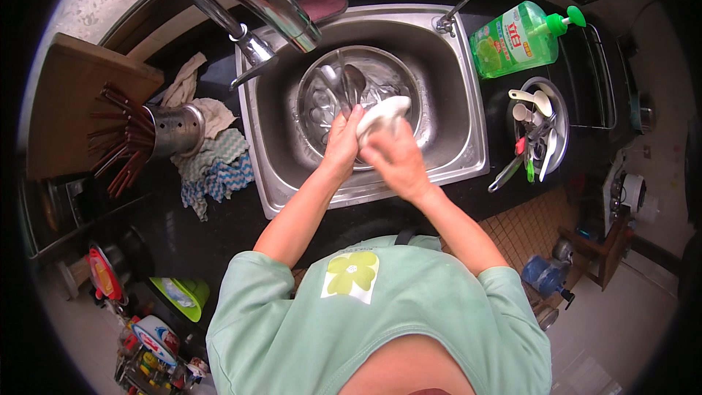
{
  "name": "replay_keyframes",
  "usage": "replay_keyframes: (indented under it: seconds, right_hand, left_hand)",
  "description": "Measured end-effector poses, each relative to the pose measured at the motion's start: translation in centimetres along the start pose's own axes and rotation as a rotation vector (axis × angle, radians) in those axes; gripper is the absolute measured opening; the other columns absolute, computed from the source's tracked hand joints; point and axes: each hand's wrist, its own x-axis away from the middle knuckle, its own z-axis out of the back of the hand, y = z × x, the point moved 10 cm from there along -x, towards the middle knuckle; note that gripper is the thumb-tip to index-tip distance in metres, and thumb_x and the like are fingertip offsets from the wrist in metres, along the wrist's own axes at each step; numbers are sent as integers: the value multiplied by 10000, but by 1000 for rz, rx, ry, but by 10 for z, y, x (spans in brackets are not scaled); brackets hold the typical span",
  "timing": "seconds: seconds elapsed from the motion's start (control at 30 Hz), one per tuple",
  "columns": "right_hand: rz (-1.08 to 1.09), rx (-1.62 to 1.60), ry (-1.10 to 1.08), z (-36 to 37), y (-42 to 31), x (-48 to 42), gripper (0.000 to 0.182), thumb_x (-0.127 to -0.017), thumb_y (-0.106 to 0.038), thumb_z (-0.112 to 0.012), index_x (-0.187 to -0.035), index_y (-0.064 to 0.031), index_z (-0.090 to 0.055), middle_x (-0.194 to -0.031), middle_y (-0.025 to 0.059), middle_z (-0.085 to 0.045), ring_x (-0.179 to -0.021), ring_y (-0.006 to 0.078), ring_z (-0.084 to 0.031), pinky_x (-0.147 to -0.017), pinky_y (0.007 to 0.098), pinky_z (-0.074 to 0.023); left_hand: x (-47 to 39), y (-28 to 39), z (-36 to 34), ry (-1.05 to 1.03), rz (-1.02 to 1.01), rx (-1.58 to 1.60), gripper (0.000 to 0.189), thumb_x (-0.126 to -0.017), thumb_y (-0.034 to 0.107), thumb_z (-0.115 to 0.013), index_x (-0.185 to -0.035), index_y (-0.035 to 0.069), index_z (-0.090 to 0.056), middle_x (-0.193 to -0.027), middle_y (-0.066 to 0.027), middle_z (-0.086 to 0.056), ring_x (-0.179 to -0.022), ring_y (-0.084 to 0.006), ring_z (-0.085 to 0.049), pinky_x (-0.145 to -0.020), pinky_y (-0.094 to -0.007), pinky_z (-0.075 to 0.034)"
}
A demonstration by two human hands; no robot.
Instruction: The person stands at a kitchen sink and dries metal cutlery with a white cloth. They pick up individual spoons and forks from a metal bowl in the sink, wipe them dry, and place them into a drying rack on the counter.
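Observation:
My left hand point(342, 142) grips a bunch of metal spoons point(352, 83) by their handles, bowls pointing away from me. A white cloth point(383, 116) is held in my right hand point(399, 163), close beside the left; that hand is slightly blurred. Both hands are over the near side of a round metal basin point(412, 74), which holds water and more metal utensils, partly hidden by the spoons and hands. The basin stands inside a stainless steel sink point(452, 104).
A chrome faucet point(263, 0) arches over the sink's far left corner. To the right are a green pump bottle of dish soap point(515, 41) and a metal bowl point(560, 148) of utensils. On the left are a perforated chopstick holder point(178, 130), a wooden board point(77, 104) and crumpled cloths point(216, 167).

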Motion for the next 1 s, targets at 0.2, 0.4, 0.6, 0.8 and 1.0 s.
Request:
replay_keyframes:
  seconds: [0.2,0.4,0.6,0.8,1.0]
  right_hand:
    - [81,199,-167,-16,0,5,139,-737,-185,-609,-848,-100,-606,-951,172,-457,-877,345,-450,-761,426,-389]
    - [-184,-124,-130,2,35,7,157,-719,-196,-621,-790,-56,-615,-956,145,-460,-940,271,-462,-820,365,-383]
    - [-446,-112,-64,-5,101,12,250,-745,-277,-593,-808,-36,-607,-911,152,-485,-869,270,-521,-784,335,-417]
    - [-460,-93,-193,-26,108,13,322,-773,-325,-592,-985,-82,-596,-967,176,-517,-918,279,-554,-821,342,-424]
    - [-444,-816,-57,12,48,-26,418,-829,-308,-560,-1160,-61,-503,-1034,128,-555,-939,186,-555,-811,299,-428]
  left_hand:
    - [9,1,-15,-62,95,98,291,-928,233,-428,-1115,11,-454,-1022,-71,-558,-944,-142,-544,-828,-280,-433]
    - [-11,-7,7,-1,-28,-57,326,-929,302,-419,-789,38,-550,-790,-46,-575,-753,-112,-492,-698,-256,-397]
    - [5,39,-12,-209,-167,-173,325,-941,310,-374,-796,49,-502,-657,-36,-529,-618,-116,-518,-610,-249,-414]
    - [29,43,-38,-424,22,157,254,-939,253,-369,-994,26,-467,-711,-69,-495,-610,-163,-513,-596,-292,-432]
    - [40,43,-58,-547,62,-79,323,-879,244,-416,-1075,-4,-483,-678,-55,-495,-582,-133,-502,-578,-259,-419]
